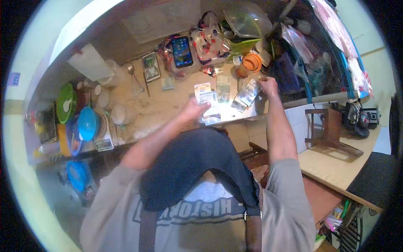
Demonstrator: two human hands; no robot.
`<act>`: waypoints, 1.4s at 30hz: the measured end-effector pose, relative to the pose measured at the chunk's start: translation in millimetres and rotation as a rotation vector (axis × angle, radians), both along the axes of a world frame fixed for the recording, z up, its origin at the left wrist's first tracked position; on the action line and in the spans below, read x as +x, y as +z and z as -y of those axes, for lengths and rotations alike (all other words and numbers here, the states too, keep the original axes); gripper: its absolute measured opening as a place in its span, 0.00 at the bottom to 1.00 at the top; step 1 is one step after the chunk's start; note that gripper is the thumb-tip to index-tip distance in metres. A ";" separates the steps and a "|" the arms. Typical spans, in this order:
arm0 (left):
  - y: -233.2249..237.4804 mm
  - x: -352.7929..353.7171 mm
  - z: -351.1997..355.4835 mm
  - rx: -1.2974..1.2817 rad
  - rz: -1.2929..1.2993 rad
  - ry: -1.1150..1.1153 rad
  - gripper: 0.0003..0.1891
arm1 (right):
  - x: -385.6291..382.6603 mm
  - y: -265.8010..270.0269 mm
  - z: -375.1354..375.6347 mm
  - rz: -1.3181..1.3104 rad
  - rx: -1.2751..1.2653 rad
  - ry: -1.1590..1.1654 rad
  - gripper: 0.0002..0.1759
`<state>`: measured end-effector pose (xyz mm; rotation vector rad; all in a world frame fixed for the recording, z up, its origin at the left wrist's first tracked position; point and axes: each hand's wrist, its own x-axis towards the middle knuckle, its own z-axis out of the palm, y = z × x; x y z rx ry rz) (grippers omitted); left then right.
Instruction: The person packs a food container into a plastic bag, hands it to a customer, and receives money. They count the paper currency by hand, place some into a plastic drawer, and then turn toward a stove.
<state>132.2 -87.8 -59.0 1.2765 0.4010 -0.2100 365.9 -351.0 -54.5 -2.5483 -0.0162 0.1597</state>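
Banknotes (223, 89) lie in three groups by the front edge of the counter (161, 107): one in the left hand, one flat in the middle, one under the right hand. The left hand (196, 110) reaches forward from a bent elbow, thumb on top, clamped on its notes. The right arm stretches straighter, its hand (268, 86) bent inward with curled fingers at the upper end of its group; whether they pinch a note, I cannot tell. Toward the back edge are one lit phone (181, 51) and one orange container (251, 62); near the left end, one green bowl (67, 103) and one blue bowl (89, 123). A left-hand note seems to read "2000", blurred; the shirt (191, 212) shows "HISTORY", upside down.
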 end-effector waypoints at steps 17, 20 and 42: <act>-1.2 14.5 -0.8 -0.227 -0.039 0.125 0.14 | -2.0 72.9 21.9 0.111 0.737 -0.039 0.08; 4.4 17.1 -1.5 -0.260 -0.031 0.131 0.15 | -46.2 91.8 11.0 0.363 0.620 0.115 0.07; 143.7 -0.5 -47.9 -0.052 0.351 0.461 0.09 | -168.9 147.7 -156.3 -0.209 1.157 0.247 0.14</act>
